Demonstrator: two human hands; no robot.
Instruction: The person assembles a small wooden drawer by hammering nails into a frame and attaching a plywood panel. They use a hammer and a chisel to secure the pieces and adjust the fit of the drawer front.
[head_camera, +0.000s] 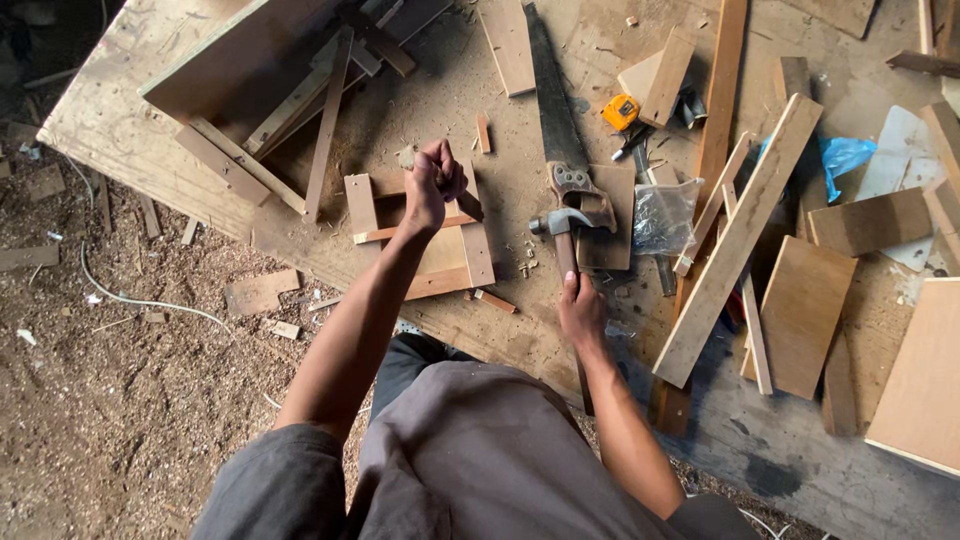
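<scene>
My left hand (433, 183) pinched something small — a nail, perhaps — upright on the small light-brown wooden frame (420, 235); my right hand (580, 308) gripped the wooden-handled claw hammer (562, 232) just right of it — ready to strike.

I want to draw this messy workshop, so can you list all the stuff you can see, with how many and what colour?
workbench: one, dusty brown, across the picture
small wooden frame: one, light brown, under the left hand
hammer: one, grey head, wooden handle, middle of the bench
handsaw: one, dark blade, above the hammer
tape measure: one, yellow, upper middle
clear plastic bag: one, right of the hammer
blue plastic bag: one, far right
long plank: one, pale, slanting on the right
wood offcuts: many, brown, all over
floor: sawdust and scraps, left
left hand: closed, on the frame
right hand: gripping the hammer handle
</scene>
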